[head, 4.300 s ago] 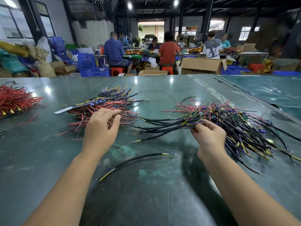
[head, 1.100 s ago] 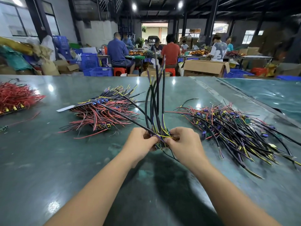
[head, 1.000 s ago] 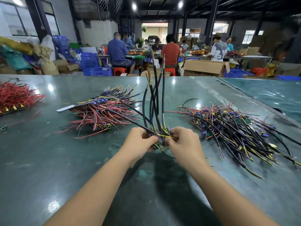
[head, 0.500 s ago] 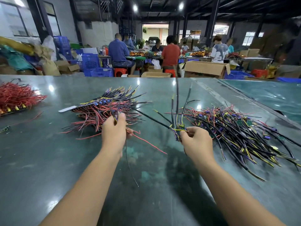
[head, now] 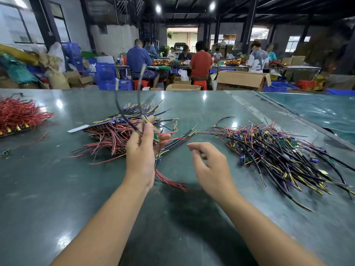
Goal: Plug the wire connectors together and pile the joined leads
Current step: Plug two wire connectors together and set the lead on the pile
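Now left hand (head: pixel 141 152) pinches black-and-red joined leads (head: pixel 151 143), blurred; right hand (head: pixel 209 166) grip loose, empty.

On the table (head: pixel 57 189), one wire pile (head: pixel 115 135) lies left, another (head: pixel 278 150) right, a third (head: pixel 17 114) far left; workers (head: pixel 200 62) sit behind.

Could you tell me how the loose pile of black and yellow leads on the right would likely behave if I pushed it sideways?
The loose pile of leads would probably smear rather than slide whole: its strands lie splayed and crossed. Tangled ones may drag neighbours. The glossy table likely offers little grip.
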`<state>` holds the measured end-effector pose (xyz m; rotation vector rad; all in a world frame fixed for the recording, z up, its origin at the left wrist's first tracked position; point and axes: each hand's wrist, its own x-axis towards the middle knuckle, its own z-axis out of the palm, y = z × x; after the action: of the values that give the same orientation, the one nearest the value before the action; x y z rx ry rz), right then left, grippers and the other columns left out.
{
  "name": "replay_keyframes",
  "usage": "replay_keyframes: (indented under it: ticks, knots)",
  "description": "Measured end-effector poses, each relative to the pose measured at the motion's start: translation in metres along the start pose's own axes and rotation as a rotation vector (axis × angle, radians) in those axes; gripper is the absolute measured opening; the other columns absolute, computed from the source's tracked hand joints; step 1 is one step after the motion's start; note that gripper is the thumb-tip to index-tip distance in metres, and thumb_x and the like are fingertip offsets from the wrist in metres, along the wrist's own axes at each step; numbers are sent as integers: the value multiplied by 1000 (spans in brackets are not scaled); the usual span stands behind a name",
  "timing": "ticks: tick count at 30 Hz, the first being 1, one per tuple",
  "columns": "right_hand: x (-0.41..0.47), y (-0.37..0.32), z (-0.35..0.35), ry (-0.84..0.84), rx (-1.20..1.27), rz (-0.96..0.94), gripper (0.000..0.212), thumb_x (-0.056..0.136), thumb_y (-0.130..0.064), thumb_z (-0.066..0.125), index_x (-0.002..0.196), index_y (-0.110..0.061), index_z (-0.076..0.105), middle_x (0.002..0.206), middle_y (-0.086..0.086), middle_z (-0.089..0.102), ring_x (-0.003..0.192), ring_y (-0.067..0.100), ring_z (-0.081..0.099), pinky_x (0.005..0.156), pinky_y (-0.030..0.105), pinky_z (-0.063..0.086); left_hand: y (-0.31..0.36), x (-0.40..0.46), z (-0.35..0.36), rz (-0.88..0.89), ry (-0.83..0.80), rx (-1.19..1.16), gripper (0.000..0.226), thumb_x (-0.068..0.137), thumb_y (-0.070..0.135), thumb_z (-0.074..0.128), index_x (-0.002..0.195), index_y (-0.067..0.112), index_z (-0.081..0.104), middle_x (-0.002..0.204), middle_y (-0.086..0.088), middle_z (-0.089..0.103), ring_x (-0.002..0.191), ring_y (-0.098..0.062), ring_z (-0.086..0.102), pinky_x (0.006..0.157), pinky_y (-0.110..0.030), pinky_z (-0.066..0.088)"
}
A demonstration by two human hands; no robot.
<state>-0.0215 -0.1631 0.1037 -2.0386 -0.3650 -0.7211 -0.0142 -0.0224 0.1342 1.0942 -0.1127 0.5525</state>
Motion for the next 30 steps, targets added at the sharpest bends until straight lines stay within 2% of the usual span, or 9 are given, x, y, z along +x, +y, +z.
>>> replay_keyframes:
  ticks: [3, 6, 9, 12, 15, 19, 23, 27, 30]
  knots:
    - [2, -6, -6, 73, 213, 93, 22, 95, -7, 51, 99, -20, 68, 96, -8, 66, 92, 4, 59, 82, 14, 41, -6, -10, 7, -171, -177, -56, 21, 100, 17, 41, 108, 19, 61, 99, -10, 63, 72, -11, 68, 65, -18, 54]
    - [2, -14, -10, -2, 450, 196, 25, 97, -20, 44, 102, -17, 69, 100, -7, 69, 93, -2, 60, 80, 9, 41, -18, -21, 9, -205, -339, 0, 22, 97, 12, 46, 109, 21, 63, 98, 0, 69, 86, -13, 67, 79, -25, 55]
    - [7, -14, -17, 51, 555, 260, 39, 91, -32, 37, 102, -13, 70, 98, -10, 69, 85, -11, 55, 75, 5, 38, -26, -27, 6, -39, -384, 318, 27, 93, 8, 55, 106, 30, 64, 93, 1, 68, 79, -6, 64, 79, -24, 52]
    - [11, -13, -24, 41, 657, 347, 22, 95, -30, 51, 92, -18, 69, 82, -18, 70, 74, -14, 57, 68, 1, 40, -30, -25, 2, 185, -431, 589, 41, 88, 7, 64, 104, 45, 60, 97, -2, 59, 79, 2, 56, 79, -15, 45]
    - [7, -14, -22, -48, 707, 318, 8, 89, -9, 62, 88, -15, 67, 72, -12, 68, 69, -3, 60, 69, 8, 45, -32, -28, 1, 373, -489, 781, 34, 83, 5, 69, 107, 29, 69, 88, 3, 51, 79, -2, 51, 73, -12, 41]
    - [7, -10, -21, -38, 737, 320, 13, 89, 3, 57, 87, -8, 65, 63, -6, 66, 59, 1, 60, 62, 14, 48, -30, -28, -1, 383, -487, 797, 47, 75, 7, 77, 118, 20, 66, 100, -1, 58, 89, -2, 55, 83, -13, 42]
    - [9, -5, -21, 128, 838, 306, 16, 87, 3, 60, 84, -11, 68, 75, 5, 69, 76, 16, 64, 72, 23, 53, -27, -27, -3, 389, -422, 881, 57, 71, 18, 71, 124, 29, 55, 113, 7, 53, 108, -7, 45, 95, -12, 32]
    - [10, -3, -19, 164, 913, 270, 12, 84, -1, 65, 83, -11, 71, 80, 4, 70, 82, 17, 65, 80, 28, 53, -22, -26, 2, 100, -242, 607, 5, 75, 20, 55, 78, 23, 58, 68, 9, 55, 65, -14, 47, 62, -22, 39]
    - [7, -5, -18, 91, 953, 234, 9, 79, -10, 69, 80, -18, 74, 81, 3, 71, 83, 16, 65, 82, 28, 53, -21, -26, 6, -284, -219, 383, 33, 94, 29, 55, 67, 13, 64, 51, 5, 56, 48, -14, 48, 44, -18, 40]
